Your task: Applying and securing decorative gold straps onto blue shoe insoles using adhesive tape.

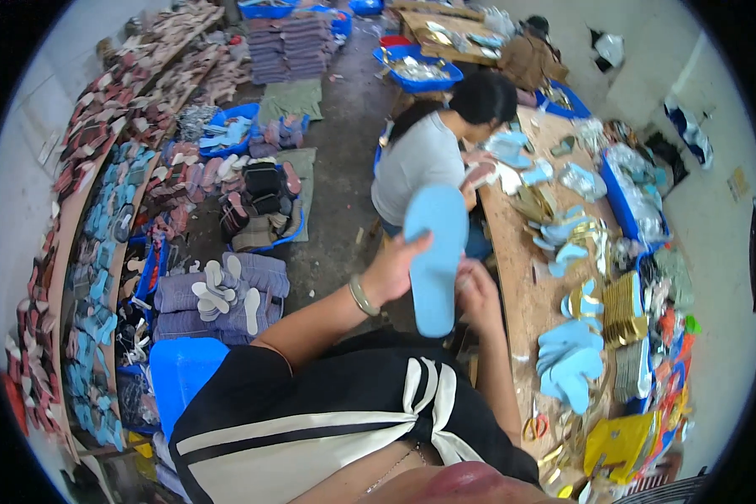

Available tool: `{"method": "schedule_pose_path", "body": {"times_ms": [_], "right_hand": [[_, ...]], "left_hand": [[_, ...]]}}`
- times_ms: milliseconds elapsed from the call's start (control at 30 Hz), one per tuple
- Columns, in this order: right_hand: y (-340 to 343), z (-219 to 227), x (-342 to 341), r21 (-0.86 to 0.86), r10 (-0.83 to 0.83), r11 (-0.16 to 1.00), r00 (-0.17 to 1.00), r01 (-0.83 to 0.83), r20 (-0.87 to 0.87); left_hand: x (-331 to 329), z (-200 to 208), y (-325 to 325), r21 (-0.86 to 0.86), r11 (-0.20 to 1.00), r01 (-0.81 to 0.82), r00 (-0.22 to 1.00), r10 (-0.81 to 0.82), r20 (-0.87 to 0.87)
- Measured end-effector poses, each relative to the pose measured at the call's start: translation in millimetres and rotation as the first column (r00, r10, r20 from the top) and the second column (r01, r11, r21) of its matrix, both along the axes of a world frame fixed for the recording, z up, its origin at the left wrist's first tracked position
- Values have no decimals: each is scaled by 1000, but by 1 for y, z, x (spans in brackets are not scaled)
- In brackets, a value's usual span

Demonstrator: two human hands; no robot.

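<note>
In front of my chest is a light-blue shoe insole (pixel 437 262), held nearly upright with its broad face showing. My left hand (pixel 392 267) is closed on its left edge, thumb on the face and the other fingers mostly hidden. At the opposite edge, my right hand (pixel 476 294) has its fingers bent and closed; whatever they pinch is hidden. Nearest on the wooden table (pixel 512 277) to my right lies a pile of light-blue insoles (pixel 569 359). Red-handled scissors (pixel 535 427) rest closer to me.
A co-worker (pixel 424 164) in a grey top sits beyond the insole at the table; another person (pixel 533 55) is farther back. Stacked gold pieces (pixel 624 309) and a yellow bag (pixel 620 445) line the right. Racks of shoe parts (pixel 101 277) and a blue stool (pixel 185 370) are leftward.
</note>
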State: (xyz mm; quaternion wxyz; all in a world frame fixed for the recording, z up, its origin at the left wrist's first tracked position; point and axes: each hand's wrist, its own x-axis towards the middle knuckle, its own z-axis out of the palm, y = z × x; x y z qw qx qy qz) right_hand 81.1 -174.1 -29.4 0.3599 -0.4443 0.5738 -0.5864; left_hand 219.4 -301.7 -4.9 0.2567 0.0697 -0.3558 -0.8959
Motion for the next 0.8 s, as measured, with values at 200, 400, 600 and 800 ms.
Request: {"method": "schedule_pose_path", "body": {"times_ms": [200, 400, 600, 800], "right_hand": [[4, 39, -27, -52, -264, 959, 942, 280, 206], [25, 49, -51, -74, -292, 943, 912, 325, 288], [65, 54, -74, -156, -399, 916, 879, 370, -260], [98, 60, -76, -138, -620, 764, 777, 630, 112]], "left_hand": [[-21, 7, -6, 18, 994, 112, 992, -111, -55], [-72, 7, 13, 13, 978, 208, 974, -206, -91], [-109, -4, 38, 49, 981, 189, 981, -185, -62], [-133, 11, 74, 66, 969, 239, 970, -236, -53]]}}
